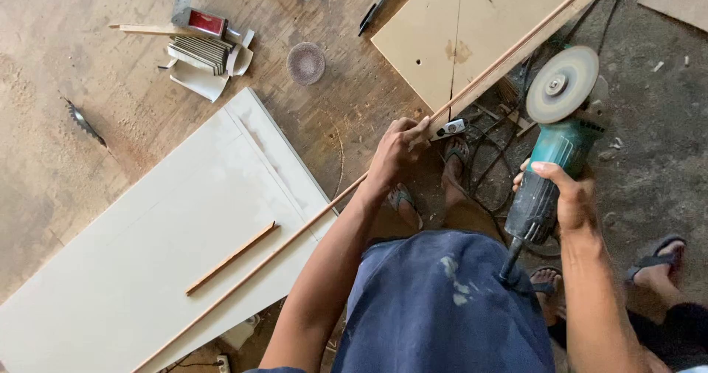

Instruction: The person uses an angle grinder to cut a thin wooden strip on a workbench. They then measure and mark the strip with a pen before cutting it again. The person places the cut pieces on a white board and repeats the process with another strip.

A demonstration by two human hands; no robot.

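filling the lower left of the frame, a large pale panel (147,270) is laid flat on the dusty brown floor (59,152), with a short wooden stick (231,258) resting on it. a tan board (472,26) is seen at the upper centre. a long thin wooden strip (295,240) is stretched diagonally from the lower left to the upper right, crossing the pale panel's edge and the tan board. near the middle of the frame the strip is gripped by the left hand (397,152), its fingers curled tight around the wood. at the centre right a teal angle grinder (549,159) is held by the right hand (571,199), fingers wrapped around its body and the thumb laid along the top; its round disc (562,84) is turned up toward the camera, just beside the strip but apart from it. a stack of grey sheets (199,52) is seen at the upper left, with a small round sanding disc (305,63) to its right. a saw blade (81,121) is lying at the far left. a sandalled foot (656,258) is seen at the lower right.
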